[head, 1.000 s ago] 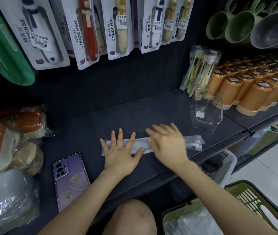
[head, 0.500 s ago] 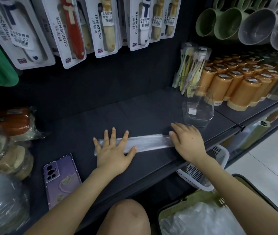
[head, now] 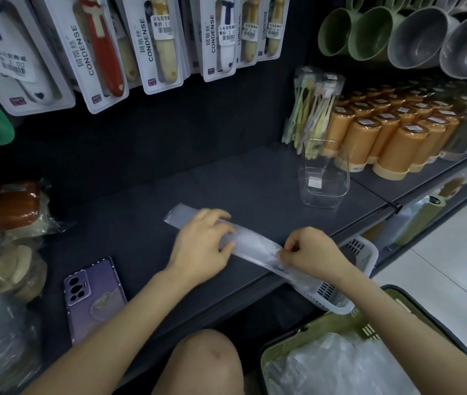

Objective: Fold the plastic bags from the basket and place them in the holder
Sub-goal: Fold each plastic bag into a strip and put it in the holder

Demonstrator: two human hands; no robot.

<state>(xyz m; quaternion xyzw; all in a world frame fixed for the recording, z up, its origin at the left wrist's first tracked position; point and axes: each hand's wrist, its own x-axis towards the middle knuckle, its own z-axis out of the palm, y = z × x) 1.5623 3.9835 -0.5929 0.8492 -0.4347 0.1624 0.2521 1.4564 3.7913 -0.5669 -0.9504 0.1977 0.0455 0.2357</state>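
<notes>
A clear plastic bag [head: 251,243], folded into a long narrow strip, lies slantwise on the dark shelf [head: 147,212]. Its near end hangs past the shelf's front edge. My left hand [head: 201,246] grips the strip near its middle, fingers over the top and thumb underneath. My right hand [head: 309,253] pinches the strip close to the near end. The clear plastic holder [head: 323,181] stands upright at the back right of the shelf, apart from both hands. The green basket [head: 295,336] at the bottom right holds more crumpled clear bags [head: 337,366].
A purple phone [head: 94,295] lies on the shelf to the left of my arm. Wrapped goods [head: 7,223] pile up at the far left. Orange cups [head: 391,138] and packed toothbrushes [head: 312,109] stand behind the holder. A white basket [head: 360,252] sits under the shelf edge.
Both hands went from lying flat on the strip to gripping it. The strip has turned from level to slanted, and its right end now hangs past the shelf's front edge.
</notes>
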